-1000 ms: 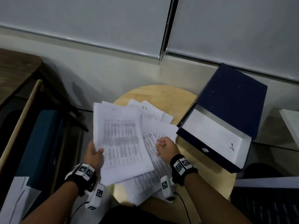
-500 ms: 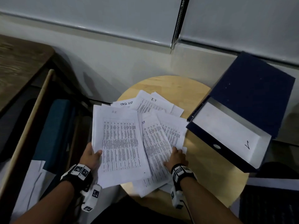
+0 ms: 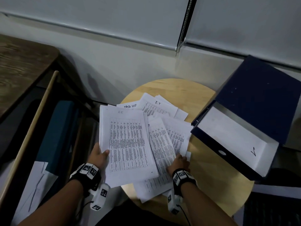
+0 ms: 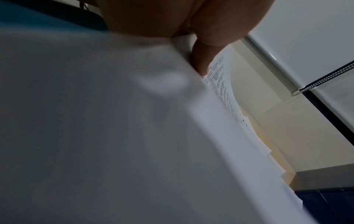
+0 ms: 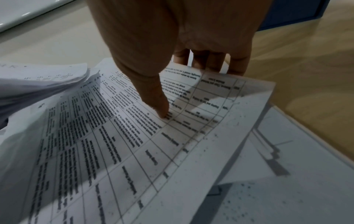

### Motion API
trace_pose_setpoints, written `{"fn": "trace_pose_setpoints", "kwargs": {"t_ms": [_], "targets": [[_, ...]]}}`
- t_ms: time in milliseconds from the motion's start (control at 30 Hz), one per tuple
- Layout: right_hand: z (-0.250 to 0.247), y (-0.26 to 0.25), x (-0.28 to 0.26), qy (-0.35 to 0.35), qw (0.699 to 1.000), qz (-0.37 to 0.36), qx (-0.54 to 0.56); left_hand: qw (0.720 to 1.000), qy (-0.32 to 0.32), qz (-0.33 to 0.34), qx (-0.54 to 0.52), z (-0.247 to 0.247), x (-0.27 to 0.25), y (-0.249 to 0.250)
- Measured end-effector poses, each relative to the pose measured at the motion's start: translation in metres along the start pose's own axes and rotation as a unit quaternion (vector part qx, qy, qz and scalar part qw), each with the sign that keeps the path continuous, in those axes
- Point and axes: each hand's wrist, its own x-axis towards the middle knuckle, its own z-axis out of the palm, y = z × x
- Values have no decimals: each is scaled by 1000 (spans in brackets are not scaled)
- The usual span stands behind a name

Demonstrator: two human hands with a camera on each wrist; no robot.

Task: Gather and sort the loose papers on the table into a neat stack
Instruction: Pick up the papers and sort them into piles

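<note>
A dark blue binder (image 3: 254, 111) lies open at the desk's right edge, with a bead cord (image 3: 183, 28) hanging behind.

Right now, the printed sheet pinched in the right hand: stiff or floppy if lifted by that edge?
Likely floppy: the printed sheet already curves under the right hand, thumb on top, fingers beneath. Probably light, a single thin page. It may slide rather than lift cleanly, since it overlaps other loose papers on the round table.

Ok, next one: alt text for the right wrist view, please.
The right hand pinches a printed table sheet, thumb on top and fingers beneath its edge, lifted over more papers on a wooden table. A blue binder lies behind.
</note>
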Motion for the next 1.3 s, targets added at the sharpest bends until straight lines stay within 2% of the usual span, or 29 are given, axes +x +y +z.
{"fn": "trace_pose_setpoints", "kwargs": {"t_ms": [167, 267, 367, 467, 600, 800, 900, 1033, 1133, 1300], "targets": [[2, -3, -4, 9, 999, -31, 29, 998, 37, -13, -50, 0, -9, 5], [-1, -3, -2, -4, 996, -36, 86, 998, 56, -28, -24, -8, -4, -4], [-3, -7, -3, -12, 995, -26, 95, 997, 64, -35, -12, -12, 2, -10], [1, -16, -7, -14, 998, -12, 65, 997, 63, -39, -3, -15, 6, -15], [9, -23, -12, 19, 1000, -13, -4, 997, 66, -44, 15, -21, 5, -23], [18, -26, -14, 43, 997, -61, 27, 997, 72, -37, 3, -24, 2, -25], [19, -25, -15, 42, 997, -48, 53, 997, 65, -42, 9, -29, 6, -30], [19, -27, -16, 17, 1000, -17, 8, 997, 61, -42, 27, -33, 6, -26], [21, -32, -18, 44, 999, -21, -3, 997, 65, -39, 30, -35, 1, -19], [30, -35, -23, 86, 993, -75, 5, 996, 77, -41, 6, -38, -9, -20]]}}
